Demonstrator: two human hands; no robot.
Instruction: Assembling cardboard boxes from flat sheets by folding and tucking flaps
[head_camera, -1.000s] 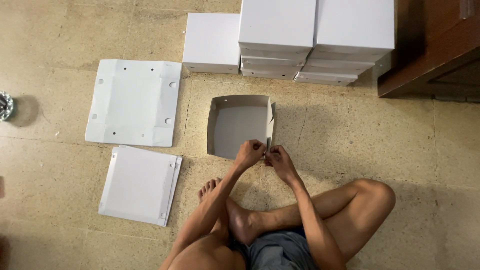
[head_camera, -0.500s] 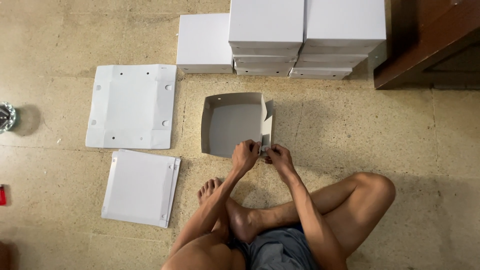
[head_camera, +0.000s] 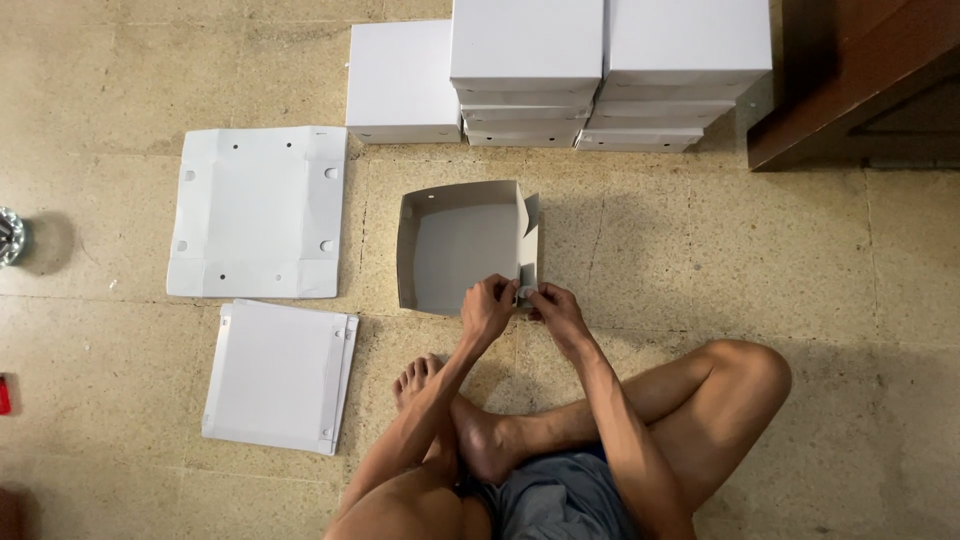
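Both hands pinch the near right corner of the half-folded white box: left hand and right hand grasp its flap, the box lying just ahead of them.

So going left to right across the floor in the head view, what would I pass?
Shiny round object → flat unfolded cardboard sheet → half-folded open box → dark wooden furniture.

You see a white half-folded box, white flat cardboard sheets, white stacked boxes, a speckled beige floor, grey shorts.
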